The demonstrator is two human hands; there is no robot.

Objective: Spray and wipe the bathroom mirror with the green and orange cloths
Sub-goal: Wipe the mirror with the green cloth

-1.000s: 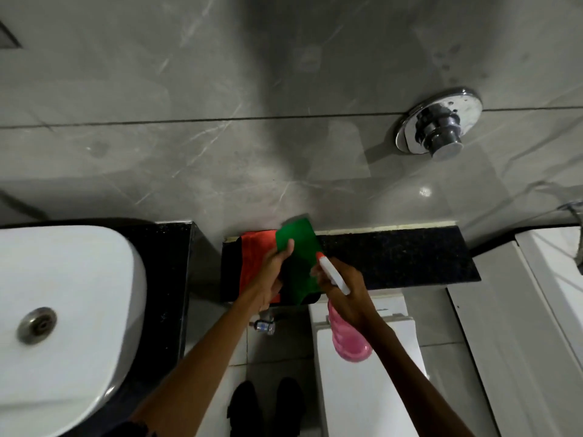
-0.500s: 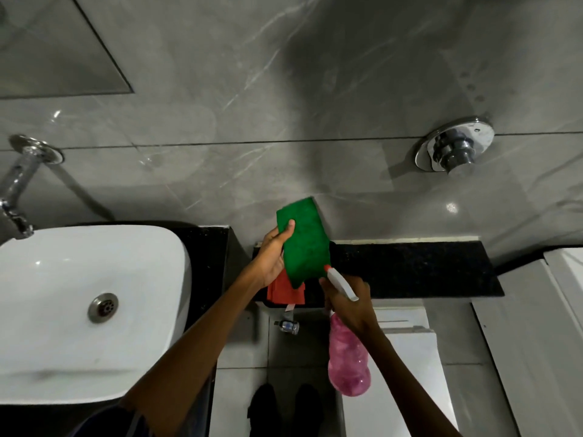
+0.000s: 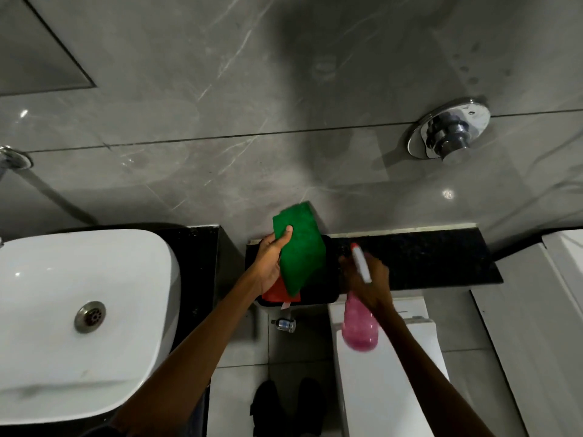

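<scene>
Hands: left hand [image 3: 268,266] grips green cloth [image 3: 299,247] and orange cloth [image 3: 277,293] | right hand [image 3: 367,282] grips spray bottle [image 3: 359,329] | tip: aim at mirror, squeeze gently.

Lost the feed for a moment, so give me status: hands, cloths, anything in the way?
Left hand shut on green cloth, orange cloth beneath it. Right hand shut on pink spray bottle. No spraying or wiping yet. Nothing in the way.

Glossy marble-look wall tile [image 3: 189,171], chrome flush button [image 3: 448,134], matt green cloth [image 3: 303,247].
</scene>
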